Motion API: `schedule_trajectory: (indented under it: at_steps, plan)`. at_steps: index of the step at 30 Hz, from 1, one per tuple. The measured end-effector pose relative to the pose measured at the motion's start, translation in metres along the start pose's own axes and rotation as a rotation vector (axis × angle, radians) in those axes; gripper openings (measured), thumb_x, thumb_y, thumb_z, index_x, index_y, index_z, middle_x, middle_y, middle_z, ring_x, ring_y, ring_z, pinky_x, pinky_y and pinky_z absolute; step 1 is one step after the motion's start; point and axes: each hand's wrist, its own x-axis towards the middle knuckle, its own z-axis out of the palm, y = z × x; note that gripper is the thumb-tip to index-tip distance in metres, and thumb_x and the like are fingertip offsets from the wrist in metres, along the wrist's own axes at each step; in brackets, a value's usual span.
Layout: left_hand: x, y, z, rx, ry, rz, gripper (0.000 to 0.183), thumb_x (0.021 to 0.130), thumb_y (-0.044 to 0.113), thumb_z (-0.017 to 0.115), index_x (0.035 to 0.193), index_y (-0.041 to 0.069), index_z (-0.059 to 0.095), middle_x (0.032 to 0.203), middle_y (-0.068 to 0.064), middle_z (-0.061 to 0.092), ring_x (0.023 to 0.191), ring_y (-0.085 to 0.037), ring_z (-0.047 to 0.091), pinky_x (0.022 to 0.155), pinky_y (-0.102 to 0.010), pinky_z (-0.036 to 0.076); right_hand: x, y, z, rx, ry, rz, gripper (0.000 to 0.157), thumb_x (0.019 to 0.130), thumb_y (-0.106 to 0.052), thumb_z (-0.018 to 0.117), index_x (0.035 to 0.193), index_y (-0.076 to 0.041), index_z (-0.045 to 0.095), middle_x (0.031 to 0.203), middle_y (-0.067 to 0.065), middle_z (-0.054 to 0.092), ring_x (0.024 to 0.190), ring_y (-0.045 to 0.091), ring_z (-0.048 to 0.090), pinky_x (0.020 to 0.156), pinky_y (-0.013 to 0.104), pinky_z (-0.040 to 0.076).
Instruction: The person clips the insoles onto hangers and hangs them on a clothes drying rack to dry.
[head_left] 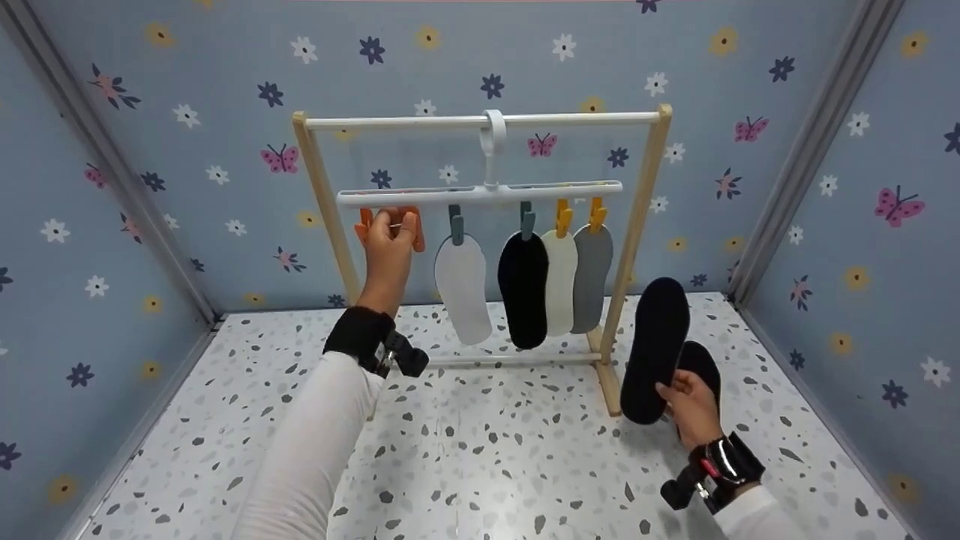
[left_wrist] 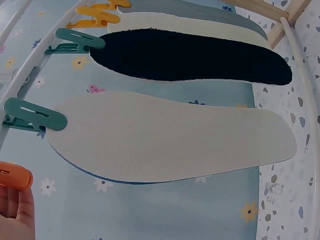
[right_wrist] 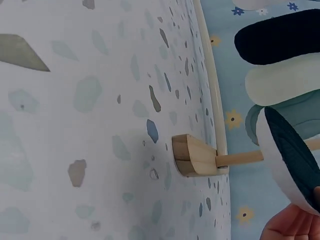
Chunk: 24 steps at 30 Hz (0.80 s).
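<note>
My left hand (head_left: 386, 251) pinches an orange clothespin (head_left: 418, 229) at the left part of the white hanger (head_left: 420, 198); another orange clothespin (head_left: 363, 225) is just left of the fingers. In the left wrist view, fingertips lie against the orange clothespin (left_wrist: 17, 176). My right hand (head_left: 694, 409) grips the lower end of a black insole (head_left: 655, 349), held upright right of the rack. The right wrist view shows this insole's pale side (right_wrist: 280, 170). A second black insole (head_left: 703, 367) is behind that hand; whether it is held too, I cannot tell.
From the hanger, green and yellow clothespins (head_left: 564, 219) hold a white insole (head_left: 463, 289), a black one (head_left: 523, 292), a cream one (head_left: 560, 285) and a grey one (head_left: 592, 281). The wooden-legged rack (head_left: 645, 195) stands on a speckled surface (head_left: 465, 450), before a flowered wall.
</note>
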Motion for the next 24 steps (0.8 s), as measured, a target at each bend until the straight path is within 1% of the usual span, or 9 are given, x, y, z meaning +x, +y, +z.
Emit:
schedule_trajectory:
  at_steps: [4, 6, 9, 12, 17, 20, 24]
  plan:
    - [0.000, 0.001, -0.002, -0.004, 0.007, -0.012, 0.028, 0.101, 0.024, 0.045, 0.120, 0.004, 0.047, 0.112, -0.008, 0.049, 0.101, -0.018, 0.044, 0.084, -0.029, 0.036, -0.007, 0.000, 0.004, 0.018, -0.031, 0.014, 0.028, 0.091, 0.003, 0.053, 0.116, 0.002, 0.041, 0.097, 0.000, 0.052, 0.081, 0.007, 0.055, 0.068, 0.025, 0.048]
    - [0.000, 0.001, -0.002, -0.007, 0.003, -0.015, 0.029, 0.100, 0.025, 0.045, 0.121, 0.004, 0.047, 0.114, -0.009, 0.049, 0.102, -0.019, 0.044, 0.086, -0.030, 0.037, -0.012, 0.000, 0.007, 0.007, -0.041, 0.006, 0.028, 0.090, 0.004, 0.053, 0.115, 0.001, 0.041, 0.096, -0.002, 0.052, 0.081, 0.007, 0.055, 0.069, 0.025, 0.048]
    - [-0.001, 0.001, 0.001, -0.006, -0.003, -0.019, 0.030, 0.100, 0.025, 0.046, 0.123, 0.005, 0.047, 0.117, -0.009, 0.049, 0.104, -0.019, 0.044, 0.087, -0.032, 0.037, -0.020, 0.002, 0.010, -0.031, -0.057, -0.031, 0.029, 0.089, 0.004, 0.054, 0.115, 0.002, 0.043, 0.095, -0.002, 0.054, 0.081, 0.007, 0.057, 0.070, 0.025, 0.049]
    - [-0.001, 0.002, 0.002, 0.002, -0.006, -0.025, 0.031, 0.100, 0.025, 0.047, 0.123, 0.005, 0.047, 0.119, -0.009, 0.049, 0.103, -0.019, 0.045, 0.087, -0.032, 0.038, -0.030, 0.004, 0.016, -0.072, -0.075, -0.082, 0.029, 0.088, 0.004, 0.055, 0.115, 0.004, 0.044, 0.095, 0.001, 0.055, 0.079, 0.008, 0.058, 0.068, 0.025, 0.049]
    - [0.001, 0.004, 0.002, 0.016, 0.014, -0.027, 0.030, 0.099, 0.025, 0.048, 0.122, 0.006, 0.049, 0.121, -0.009, 0.050, 0.103, -0.020, 0.047, 0.086, -0.032, 0.040, -0.042, 0.004, 0.032, -0.093, -0.144, -0.152, 0.026, 0.088, 0.006, 0.056, 0.112, 0.006, 0.048, 0.096, 0.006, 0.055, 0.078, 0.012, 0.059, 0.069, 0.027, 0.051]
    - [0.002, 0.004, 0.001, 0.017, 0.023, -0.045, 0.031, 0.099, 0.026, 0.049, 0.122, 0.006, 0.050, 0.123, -0.009, 0.050, 0.106, -0.020, 0.047, 0.088, -0.034, 0.040, -0.046, 0.002, 0.043, -0.102, -0.185, -0.167, 0.025, 0.088, 0.006, 0.057, 0.111, 0.006, 0.049, 0.098, 0.008, 0.055, 0.077, 0.014, 0.058, 0.069, 0.028, 0.052]
    - [0.001, 0.003, 0.000, 0.019, 0.030, -0.069, 0.030, 0.098, 0.026, 0.050, 0.121, 0.006, 0.051, 0.121, -0.009, 0.052, 0.107, -0.020, 0.048, 0.090, -0.034, 0.040, -0.053, 0.001, 0.060, -0.126, -0.221, -0.170, 0.025, 0.087, 0.004, 0.059, 0.110, 0.005, 0.050, 0.098, 0.009, 0.056, 0.078, 0.015, 0.057, 0.067, 0.028, 0.049]
